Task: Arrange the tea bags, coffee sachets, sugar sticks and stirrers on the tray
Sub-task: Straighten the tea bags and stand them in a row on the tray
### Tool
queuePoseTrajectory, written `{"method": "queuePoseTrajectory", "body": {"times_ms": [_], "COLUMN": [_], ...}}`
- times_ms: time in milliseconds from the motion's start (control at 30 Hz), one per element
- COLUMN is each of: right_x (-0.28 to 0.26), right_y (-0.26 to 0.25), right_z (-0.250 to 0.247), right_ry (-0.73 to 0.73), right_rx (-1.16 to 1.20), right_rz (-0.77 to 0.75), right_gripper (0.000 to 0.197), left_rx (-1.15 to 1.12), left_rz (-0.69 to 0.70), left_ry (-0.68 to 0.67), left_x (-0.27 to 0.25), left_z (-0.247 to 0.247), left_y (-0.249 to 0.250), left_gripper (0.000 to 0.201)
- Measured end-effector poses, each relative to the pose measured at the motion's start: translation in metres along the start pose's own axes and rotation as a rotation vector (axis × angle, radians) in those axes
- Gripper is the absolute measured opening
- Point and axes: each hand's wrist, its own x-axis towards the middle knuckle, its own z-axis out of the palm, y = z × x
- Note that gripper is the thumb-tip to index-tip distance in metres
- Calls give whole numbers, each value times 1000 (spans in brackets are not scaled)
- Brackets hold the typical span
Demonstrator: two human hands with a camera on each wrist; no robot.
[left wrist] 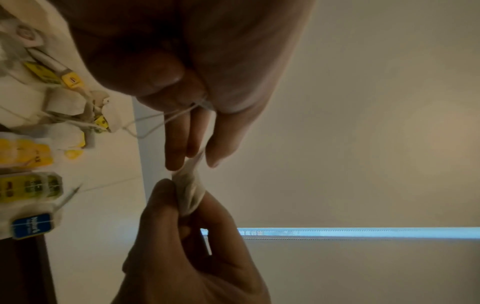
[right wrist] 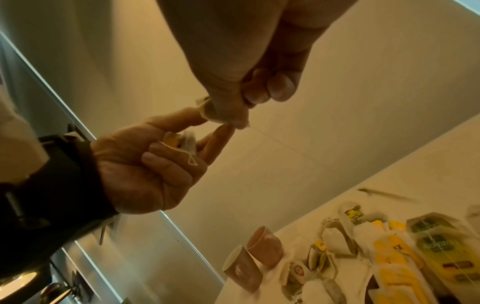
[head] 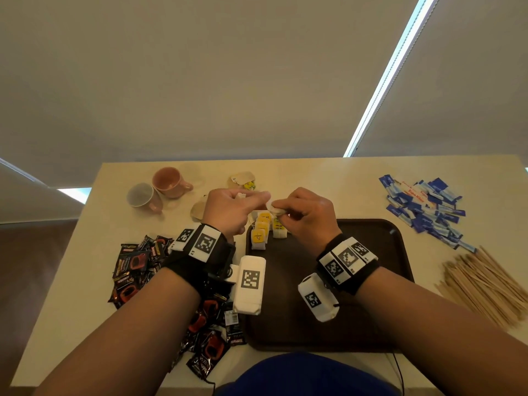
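Both hands are raised over the far left corner of the brown tray (head: 371,252). My left hand (head: 257,197) and right hand (head: 288,214) pinch opposite ends of one pale tea bag (head: 274,209), which looks twisted in the left wrist view (left wrist: 189,193). In the right wrist view, the left hand's curled fingers (right wrist: 166,156) also hold a yellow tag and a loop of string (right wrist: 182,144). Several yellow-tagged tea bags (head: 261,232) lie in rows in the tray's corner. Black and red coffee sachets (head: 134,270) are heaped to the left. Blue sugar sticks (head: 425,207) and wooden stirrers (head: 483,284) lie to the right.
Two cups, one pink (head: 170,181) and one pale (head: 143,197), lie at the table's far left. Loose tea bags (head: 243,178) sit beyond the hands. Most of the tray's floor (head: 300,324) is bare. A window blind hangs behind the table.
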Motion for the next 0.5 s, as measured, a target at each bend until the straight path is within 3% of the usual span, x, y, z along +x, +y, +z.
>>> {"method": "queuePoseTrajectory", "body": {"times_ms": [100,167,300,400,500], "right_x": [-1,-1,3,17,27], "right_y": [-2,-3,-4,-7,-11], "right_z": [-1,-3,-15,-17,-16], "right_ry": [-30,-71,-151,-242,-297], "right_rx": [-1,28,185,381,470], "right_rz": [-42,-49,242,366,368], "right_gripper": [22,33,64,46,20], "left_rx": [28,48,147,232,299], "left_rz": [-13,20,174,280,362], "left_ry": [-7,19,11,-51,-72], "left_x": [2,1,-9,-12,-7], "left_z": [0,0,-5,-11,-13], "left_y": [-1,1,13,18,17], "left_gripper": [24,24,17,8,10]}}
